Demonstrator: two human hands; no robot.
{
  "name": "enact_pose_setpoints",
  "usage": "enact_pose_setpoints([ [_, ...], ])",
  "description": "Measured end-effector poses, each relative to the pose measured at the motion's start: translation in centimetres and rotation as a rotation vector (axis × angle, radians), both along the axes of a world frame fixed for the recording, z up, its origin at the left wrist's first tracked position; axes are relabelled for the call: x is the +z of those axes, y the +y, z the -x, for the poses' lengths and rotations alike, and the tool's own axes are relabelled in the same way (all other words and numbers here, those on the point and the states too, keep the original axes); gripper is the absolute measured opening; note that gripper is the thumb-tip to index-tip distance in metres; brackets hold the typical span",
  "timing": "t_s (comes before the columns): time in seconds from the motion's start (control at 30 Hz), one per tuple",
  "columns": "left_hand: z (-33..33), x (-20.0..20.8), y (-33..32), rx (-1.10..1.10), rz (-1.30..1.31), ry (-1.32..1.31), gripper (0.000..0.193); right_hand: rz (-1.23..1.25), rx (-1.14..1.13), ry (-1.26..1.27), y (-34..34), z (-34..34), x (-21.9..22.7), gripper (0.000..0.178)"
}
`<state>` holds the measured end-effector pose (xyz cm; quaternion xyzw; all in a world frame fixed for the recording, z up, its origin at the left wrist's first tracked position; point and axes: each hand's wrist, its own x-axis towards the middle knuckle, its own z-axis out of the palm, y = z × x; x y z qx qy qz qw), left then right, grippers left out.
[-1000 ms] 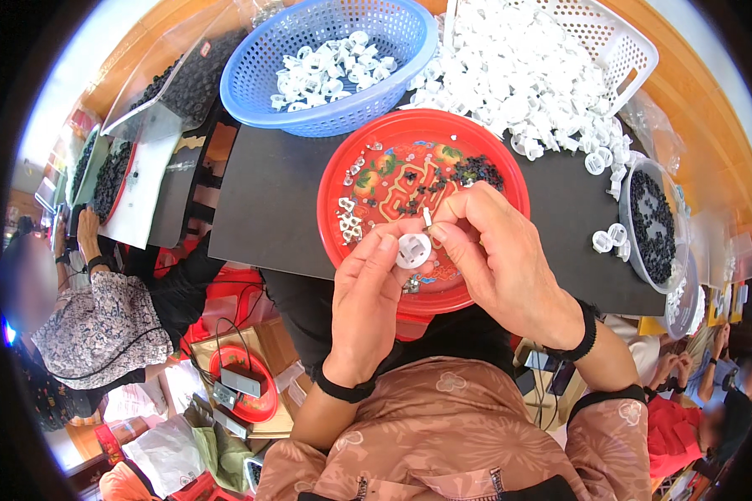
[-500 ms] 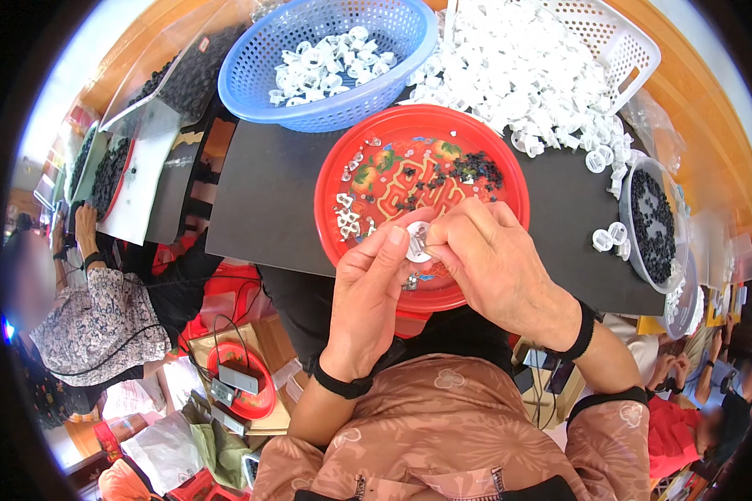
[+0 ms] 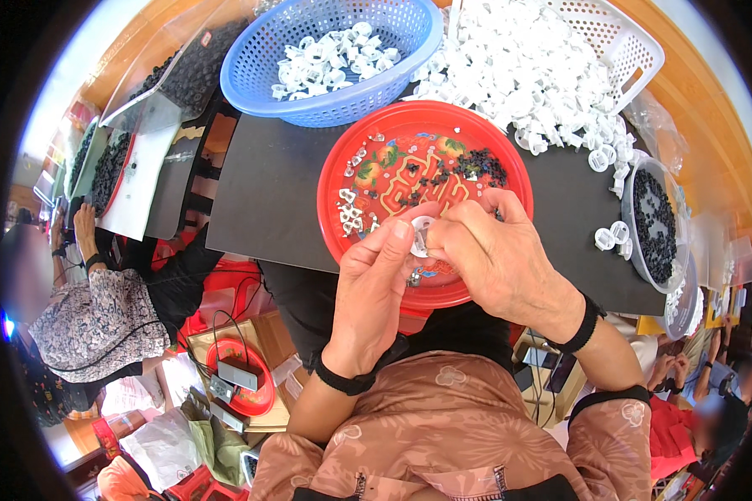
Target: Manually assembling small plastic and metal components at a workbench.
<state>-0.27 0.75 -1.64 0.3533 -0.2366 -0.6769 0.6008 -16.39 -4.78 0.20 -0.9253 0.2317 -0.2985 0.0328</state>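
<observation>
Between my two hands, over the near part of a round red tray (image 3: pixel 332 167), is a small white round plastic part (image 3: pixel 420 237). My left hand (image 3: pixel 374 280) pinches its left side between thumb and fingers. From the right, my right hand (image 3: pixel 497 259) has thumb and index finger closed at the part; whether they also hold a smaller piece is hidden. On the tray lie black bits (image 3: pixel 480 165), small clear pieces (image 3: pixel 358 156) and shiny metal-looking pieces (image 3: pixel 349 219).
Behind the tray stand a blue basket (image 3: pixel 251 92) with white parts and a large heap of white parts (image 3: pixel 535 67) by a white basket (image 3: pixel 635 50). Right is a clear tub (image 3: pixel 681 242) of black pieces, with loose white rings (image 3: pixel 612 236). Another person (image 3: pixel 109 309) sits left.
Both hands stay at the white part. My right hand's fingers have curled further over its right side. The whole view has shifted slightly.
</observation>
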Motion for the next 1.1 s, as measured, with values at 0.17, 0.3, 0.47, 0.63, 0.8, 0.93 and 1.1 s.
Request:
enact_pose_setpoints([
  [0.17,0.2,0.1,-0.1,-0.002,-0.021,0.002,0.037,0.093,-0.030,0.033,0.0,-0.1,-0.1,0.020],
  [0.3,0.2,0.1,-0.1,0.003,-0.018,-0.008,0.037,0.135,-0.066,0.050,0.1,-0.2,0.1,0.020],
  [0.47,0.3,0.2,-0.1,0.005,-0.041,0.009,0.038,0.109,-0.086,0.075,0.6,-0.1,0.4,0.021],
  [0.63,0.3,0.2,-0.1,0.022,-0.010,-0.023,0.037,0.006,-0.060,0.018,0.5,0.5,0.3,0.021],
  [0.8,-0.1,-0.7,0.0,0.055,0.000,-0.020,0.034,-0.294,-0.098,-0.150,0.3,0.3,1.1,0.034],
  [0.93,0.0,-0.2,-0.1,0.040,0.020,0.027,0.028,-0.297,-0.068,-0.159,0.3,0.0,0.5,0.035],
  [1.1,0.4,0.2,0.3,0.009,0.084,0.064,0.024,-0.071,-0.195,-0.255,0.7,-1.3,-0.1,0.040],
])
